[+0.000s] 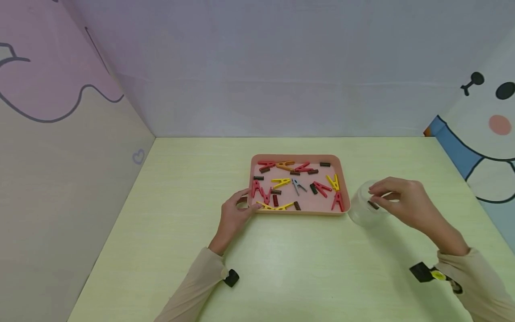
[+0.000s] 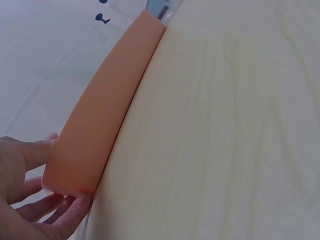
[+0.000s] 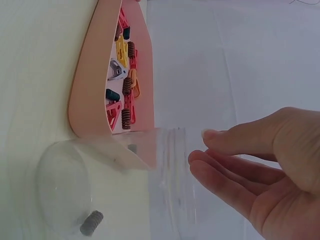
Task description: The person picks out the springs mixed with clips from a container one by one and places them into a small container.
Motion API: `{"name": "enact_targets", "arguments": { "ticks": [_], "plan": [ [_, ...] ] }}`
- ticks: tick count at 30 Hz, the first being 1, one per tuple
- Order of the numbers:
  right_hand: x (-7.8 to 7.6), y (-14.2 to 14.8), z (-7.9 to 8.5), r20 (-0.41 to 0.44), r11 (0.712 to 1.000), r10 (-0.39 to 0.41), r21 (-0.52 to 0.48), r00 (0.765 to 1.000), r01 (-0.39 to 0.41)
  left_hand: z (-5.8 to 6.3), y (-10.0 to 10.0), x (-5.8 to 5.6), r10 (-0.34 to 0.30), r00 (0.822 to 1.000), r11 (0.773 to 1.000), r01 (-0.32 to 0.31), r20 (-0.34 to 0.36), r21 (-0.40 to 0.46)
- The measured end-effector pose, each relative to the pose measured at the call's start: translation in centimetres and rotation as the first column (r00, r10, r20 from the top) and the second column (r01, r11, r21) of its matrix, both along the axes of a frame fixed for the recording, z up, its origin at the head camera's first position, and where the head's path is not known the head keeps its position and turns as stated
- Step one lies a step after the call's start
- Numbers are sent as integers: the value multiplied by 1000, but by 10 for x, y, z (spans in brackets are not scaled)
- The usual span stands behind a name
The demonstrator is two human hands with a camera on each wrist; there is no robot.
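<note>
A pink tray [image 1: 301, 213] holds several clothespins in red, yellow, orange and grey, with several small dark coil springs among them. My left hand [image 1: 237, 212] grips the tray's near left corner, thumb at the rim; in the left wrist view fingers [image 2: 75, 215] touch the outer wall low down. To the tray's right stands a clear jar [image 1: 360, 219], upright and without a lid. One spring [image 3: 91, 223] is inside it, near the bottom in the right wrist view. Above the mouth is my right hand [image 1: 402, 201], thumb and fingertips slightly apart with nothing between them.
The pale wood-grain table [image 1: 281, 268] reaches back to a plain wall [image 1: 257, 89]. Cartoon-printed panels stand at the left and right sides. The jar is close against the tray's right end.
</note>
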State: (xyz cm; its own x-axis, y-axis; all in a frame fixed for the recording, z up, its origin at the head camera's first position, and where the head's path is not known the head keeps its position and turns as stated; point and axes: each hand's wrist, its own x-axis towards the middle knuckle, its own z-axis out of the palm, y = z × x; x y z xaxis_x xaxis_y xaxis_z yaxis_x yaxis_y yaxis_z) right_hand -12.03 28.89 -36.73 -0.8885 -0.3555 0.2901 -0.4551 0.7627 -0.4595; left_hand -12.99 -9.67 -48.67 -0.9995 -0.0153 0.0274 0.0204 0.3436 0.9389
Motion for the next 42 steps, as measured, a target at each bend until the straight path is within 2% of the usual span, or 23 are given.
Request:
{"name": "enact_targets", "arguments": {
  "ticks": [5,11,23,28,42],
  "plan": [
    [-1,-8,5,-3,1000,19,-16,1000,-19,0,-1,0,-4,1000,1000,4,-24,13],
    [-5,-17,8,42,1000,8,-10,999,-8,0,-1,0,-6,1000,1000,6,-30,9],
    [-13,-31,4,54,999,41,-29,998,-39,0,-1,0,-4,1000,1000,5,-18,22],
    [-17,-37,3,84,998,47,-34,995,-44,1,-1,0,-7,1000,1000,7,-23,22],
    [-27,-52,-4,100,997,74,-12,992,-73,4,1,1,1,1000,1000,-1,-1,-27]
  ]
}}
